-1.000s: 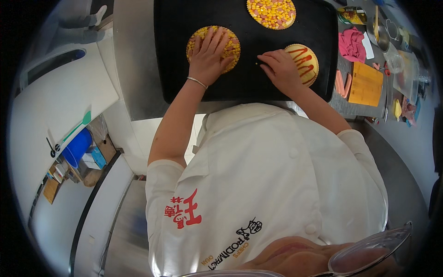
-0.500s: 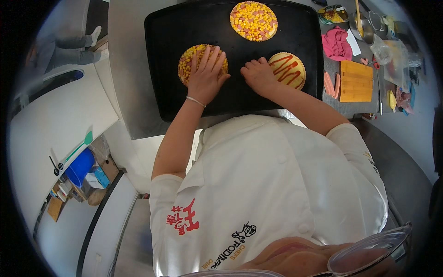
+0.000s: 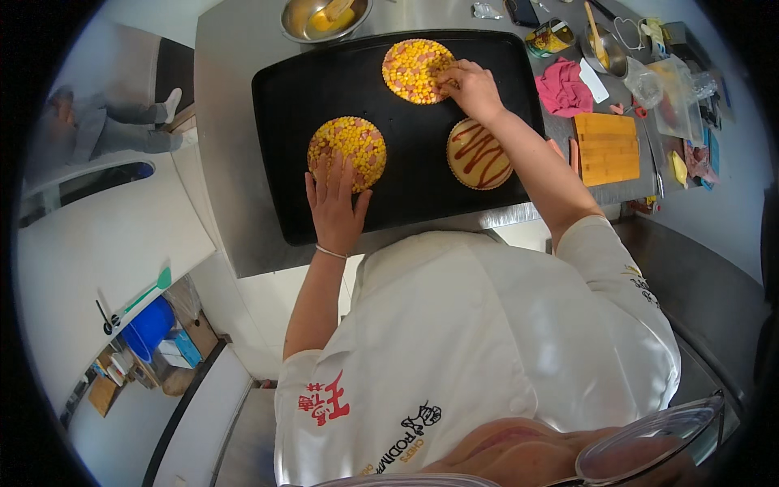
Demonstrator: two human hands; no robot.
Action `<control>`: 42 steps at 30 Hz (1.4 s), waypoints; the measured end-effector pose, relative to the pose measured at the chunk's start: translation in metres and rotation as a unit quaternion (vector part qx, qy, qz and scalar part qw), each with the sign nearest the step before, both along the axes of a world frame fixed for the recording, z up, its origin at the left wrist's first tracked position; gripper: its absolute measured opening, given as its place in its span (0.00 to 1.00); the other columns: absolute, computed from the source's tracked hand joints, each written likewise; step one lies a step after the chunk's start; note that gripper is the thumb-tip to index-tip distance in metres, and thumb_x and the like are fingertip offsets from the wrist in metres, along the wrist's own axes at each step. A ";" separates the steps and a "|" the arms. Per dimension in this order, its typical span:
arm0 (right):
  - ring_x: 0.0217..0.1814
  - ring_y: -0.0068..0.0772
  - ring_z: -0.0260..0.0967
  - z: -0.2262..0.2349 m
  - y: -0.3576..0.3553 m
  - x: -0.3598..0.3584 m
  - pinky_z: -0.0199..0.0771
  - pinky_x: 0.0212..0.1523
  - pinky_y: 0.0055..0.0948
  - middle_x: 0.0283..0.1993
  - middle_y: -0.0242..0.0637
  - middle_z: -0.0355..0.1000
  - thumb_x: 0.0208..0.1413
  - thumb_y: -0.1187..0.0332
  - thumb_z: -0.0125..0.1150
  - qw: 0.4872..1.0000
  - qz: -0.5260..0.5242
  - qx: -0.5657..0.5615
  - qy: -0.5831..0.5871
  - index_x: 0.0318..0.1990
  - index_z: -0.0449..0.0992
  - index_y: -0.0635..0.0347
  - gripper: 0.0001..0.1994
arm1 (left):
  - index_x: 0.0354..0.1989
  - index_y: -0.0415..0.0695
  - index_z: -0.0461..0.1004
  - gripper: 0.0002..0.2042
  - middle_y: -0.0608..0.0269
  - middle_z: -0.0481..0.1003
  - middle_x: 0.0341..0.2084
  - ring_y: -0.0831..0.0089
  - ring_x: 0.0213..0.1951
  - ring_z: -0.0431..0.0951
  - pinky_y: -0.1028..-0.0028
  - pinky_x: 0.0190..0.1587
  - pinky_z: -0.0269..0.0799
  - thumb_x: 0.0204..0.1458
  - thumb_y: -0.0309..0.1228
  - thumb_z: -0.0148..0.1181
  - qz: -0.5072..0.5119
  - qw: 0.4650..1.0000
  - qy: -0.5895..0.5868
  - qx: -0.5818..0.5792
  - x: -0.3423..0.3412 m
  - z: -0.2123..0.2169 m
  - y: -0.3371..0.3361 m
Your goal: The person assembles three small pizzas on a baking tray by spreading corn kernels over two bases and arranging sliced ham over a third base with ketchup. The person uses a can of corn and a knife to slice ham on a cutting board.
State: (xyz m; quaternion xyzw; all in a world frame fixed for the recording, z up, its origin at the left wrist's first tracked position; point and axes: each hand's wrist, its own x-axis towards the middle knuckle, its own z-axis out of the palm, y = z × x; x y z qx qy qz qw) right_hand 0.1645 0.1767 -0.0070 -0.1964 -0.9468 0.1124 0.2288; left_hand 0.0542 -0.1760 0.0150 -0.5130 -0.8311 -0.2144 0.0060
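Three small round pizzas lie on a black baking tray (image 3: 406, 187). My left hand (image 3: 335, 203) rests open, fingers spread, on the near edge of the left pizza (image 3: 357, 138), which is covered with corn and pinkish bits. At the right edge of the far pizza (image 3: 411, 69), topped the same way, my right hand (image 3: 475, 88) has its fingers drawn together. Whether a bit of topping is between those fingertips is hidden. Below my right forearm sits the third pizza (image 3: 475, 162), pale with zigzag lines of red sauce and no corn on it.
A metal bowl (image 3: 357, 28) with yellow liquid stands beyond the tray. To the right are an opened can (image 3: 552, 40), a pink cloth (image 3: 564, 88), a steel pan (image 3: 614, 58), a wooden cutting board (image 3: 607, 146) and a knife (image 3: 654, 162). Someone's legs show at far left.
My right hand has moved from beside the sauced pizza up to the far pizza's right edge. My left hand has slid toward the near edge of its pizza. The view has shifted, revealing the bowl.
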 end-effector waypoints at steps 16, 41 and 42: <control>0.58 0.44 0.70 0.027 0.240 0.129 0.74 0.55 0.40 0.54 0.31 0.76 0.52 0.65 0.68 0.987 -0.101 0.124 -0.017 0.41 0.83 0.52 0.09 | 0.59 0.46 0.73 0.25 0.55 0.70 0.61 0.53 0.68 0.65 0.49 0.71 0.55 0.49 0.23 0.68 -0.029 0.993 -0.058 0.101 0.125 0.031 0.121; 0.68 0.43 0.67 0.138 0.195 0.224 0.66 0.68 0.50 0.66 0.41 0.70 0.74 0.53 0.44 0.405 -0.177 -0.814 0.377 0.64 0.72 0.59 0.23 | 0.68 0.48 0.65 0.35 0.55 0.74 0.44 0.59 0.46 0.72 0.60 0.47 0.65 0.51 0.45 0.68 -0.150 0.952 0.266 -0.013 0.215 0.165 0.414; 0.67 0.43 0.67 0.111 0.202 0.209 0.67 0.67 0.51 0.65 0.40 0.71 0.73 0.53 0.48 0.389 -0.225 -0.816 0.364 0.63 0.73 0.57 0.22 | 0.69 0.48 0.65 0.36 0.55 0.74 0.44 0.59 0.45 0.72 0.60 0.47 0.65 0.51 0.44 0.68 -0.146 0.962 0.229 -0.028 0.208 0.148 0.418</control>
